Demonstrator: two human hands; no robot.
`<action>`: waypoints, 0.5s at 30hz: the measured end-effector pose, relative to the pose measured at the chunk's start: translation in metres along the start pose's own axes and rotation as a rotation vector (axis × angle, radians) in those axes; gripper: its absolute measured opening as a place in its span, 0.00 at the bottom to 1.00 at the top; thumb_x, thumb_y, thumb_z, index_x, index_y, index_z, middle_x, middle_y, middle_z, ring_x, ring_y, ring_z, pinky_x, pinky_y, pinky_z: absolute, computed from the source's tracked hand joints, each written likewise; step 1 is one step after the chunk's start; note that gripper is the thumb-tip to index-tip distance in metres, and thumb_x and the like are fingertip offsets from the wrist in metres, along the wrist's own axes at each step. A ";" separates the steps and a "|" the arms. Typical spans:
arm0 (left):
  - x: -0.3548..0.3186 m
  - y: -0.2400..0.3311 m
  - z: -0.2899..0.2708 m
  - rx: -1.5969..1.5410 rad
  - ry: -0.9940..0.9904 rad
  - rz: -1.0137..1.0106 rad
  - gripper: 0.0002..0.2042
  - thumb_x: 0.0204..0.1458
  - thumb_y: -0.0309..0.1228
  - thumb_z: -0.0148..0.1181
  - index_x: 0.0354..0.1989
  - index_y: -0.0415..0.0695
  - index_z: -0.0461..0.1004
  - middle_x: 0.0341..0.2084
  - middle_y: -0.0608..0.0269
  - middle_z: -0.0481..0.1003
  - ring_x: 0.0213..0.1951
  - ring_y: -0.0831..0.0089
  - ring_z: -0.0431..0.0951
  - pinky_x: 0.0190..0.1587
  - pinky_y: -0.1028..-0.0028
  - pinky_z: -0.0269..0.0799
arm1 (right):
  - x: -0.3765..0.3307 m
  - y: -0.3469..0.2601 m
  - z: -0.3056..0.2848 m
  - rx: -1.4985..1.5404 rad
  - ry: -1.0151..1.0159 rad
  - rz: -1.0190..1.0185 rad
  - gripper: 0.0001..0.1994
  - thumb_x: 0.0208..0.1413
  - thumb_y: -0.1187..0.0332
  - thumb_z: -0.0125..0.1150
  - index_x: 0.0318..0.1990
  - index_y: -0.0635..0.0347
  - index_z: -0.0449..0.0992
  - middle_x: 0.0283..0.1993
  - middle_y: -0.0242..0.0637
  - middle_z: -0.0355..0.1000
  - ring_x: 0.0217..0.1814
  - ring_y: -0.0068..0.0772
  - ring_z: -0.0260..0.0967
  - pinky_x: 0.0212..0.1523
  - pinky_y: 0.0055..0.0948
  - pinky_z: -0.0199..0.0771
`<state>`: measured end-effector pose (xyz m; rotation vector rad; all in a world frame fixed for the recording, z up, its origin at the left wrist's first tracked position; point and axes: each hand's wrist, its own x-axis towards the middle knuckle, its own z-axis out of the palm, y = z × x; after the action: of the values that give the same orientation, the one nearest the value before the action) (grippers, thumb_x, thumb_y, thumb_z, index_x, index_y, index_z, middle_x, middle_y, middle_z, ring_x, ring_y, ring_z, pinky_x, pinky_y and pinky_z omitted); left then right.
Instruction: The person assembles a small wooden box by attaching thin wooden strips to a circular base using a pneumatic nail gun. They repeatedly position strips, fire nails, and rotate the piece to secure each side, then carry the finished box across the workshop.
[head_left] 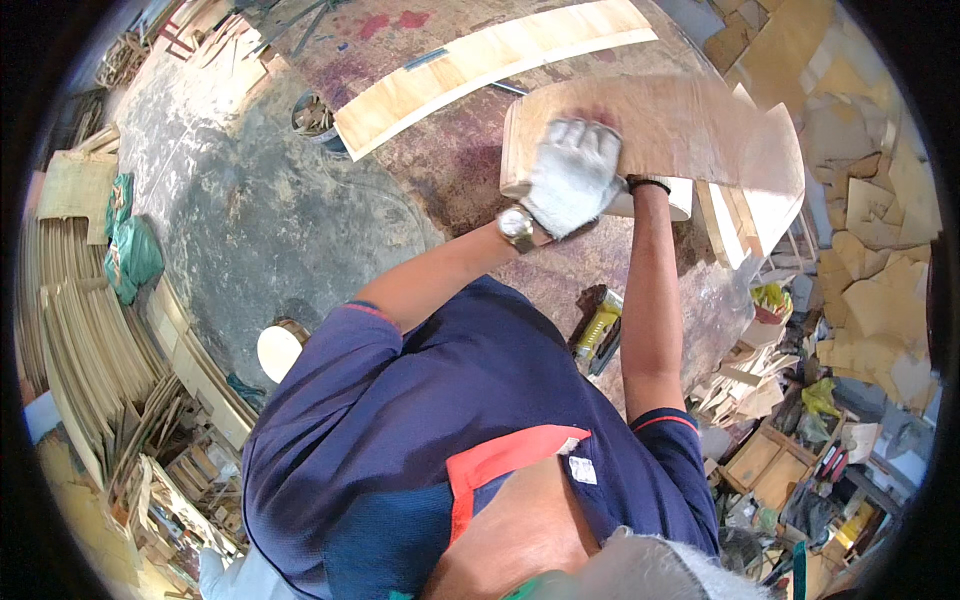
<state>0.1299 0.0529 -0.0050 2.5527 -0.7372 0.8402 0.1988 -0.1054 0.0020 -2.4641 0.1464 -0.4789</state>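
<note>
My left hand (575,178), in a white work glove with a watch at the wrist, lies on the face of a curved plywood panel (665,130). Its fingers are stretched over the wood near the panel's left end. The panel's right part is smeared by motion. My right forearm reaches up to the panel's near edge, with a dark band at the wrist. The right hand itself is hidden beneath the panel. Under that edge shows a white rounded piece (680,198), partly covered. Pale curved wooden pieces (728,222) stand to the right.
A long plywood strip (500,62) lies beyond the panel on the stained floor (290,200). A bucket of scraps (316,120) stands left of it. Near my body is a yellow tube (599,325). Stacked curved sheets (105,345) line the left; scraps and cardboard (875,290) cover the right.
</note>
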 end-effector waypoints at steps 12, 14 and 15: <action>-0.074 -0.073 0.053 -2.004 0.242 -1.770 0.19 0.73 0.44 0.47 0.61 0.44 0.72 0.58 0.60 0.77 0.62 0.71 0.73 0.64 0.58 0.71 | -0.011 -0.020 -0.064 -0.409 -0.108 -0.037 0.48 0.42 0.28 0.71 0.60 0.62 0.75 0.61 0.49 0.73 0.68 0.52 0.66 0.68 0.52 0.64; -0.088 -0.062 0.073 -1.682 0.471 -2.006 0.18 0.71 0.39 0.53 0.63 0.45 0.71 0.60 0.63 0.76 0.64 0.72 0.70 0.64 0.59 0.69 | -0.008 -0.021 -0.067 -0.422 -0.131 -0.121 0.48 0.43 0.28 0.71 0.58 0.64 0.75 0.61 0.49 0.72 0.68 0.54 0.65 0.69 0.51 0.65; -0.091 -0.066 0.073 -1.599 0.506 -1.895 0.16 0.70 0.38 0.55 0.60 0.44 0.73 0.56 0.62 0.77 0.59 0.71 0.73 0.60 0.61 0.71 | -0.006 -0.021 -0.068 -0.437 -0.145 -0.094 0.49 0.41 0.26 0.71 0.60 0.60 0.76 0.60 0.50 0.73 0.67 0.51 0.67 0.68 0.51 0.66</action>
<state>0.1375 0.1042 -0.1283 0.6181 0.8831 -0.0454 0.1675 -0.1249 0.0638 -2.9345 0.0822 -0.3306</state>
